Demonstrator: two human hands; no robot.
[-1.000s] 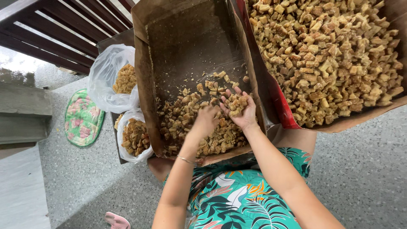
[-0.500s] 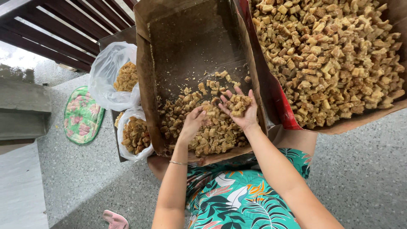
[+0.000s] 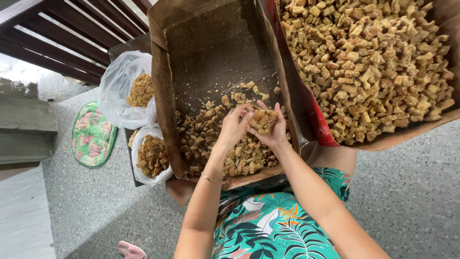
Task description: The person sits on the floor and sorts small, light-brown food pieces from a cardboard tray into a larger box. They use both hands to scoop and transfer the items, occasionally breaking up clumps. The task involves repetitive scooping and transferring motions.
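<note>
A tilted cardboard box (image 3: 206,43) holds a heap of small brown fried chunks (image 3: 206,139) in its lower half. My right hand (image 3: 270,129) is cupped palm up over that heap, holding a small pile of the chunks. My left hand (image 3: 235,125) rests against it, fingers bent over the pile and touching the pieces. A thin bracelet sits on my left wrist.
A bigger box (image 3: 316,120) at the right is full of the same chunks (image 3: 373,62). Two clear plastic bags (image 3: 120,86) (image 3: 151,156) with chunks stand at the left. A flowered green mat (image 3: 93,134) lies on the speckled floor; dark wooden slats (image 3: 57,33) are top left.
My left hand lifted off the heap and moved right onto my right hand. The right hand curled up more around its pile of chunks.
</note>
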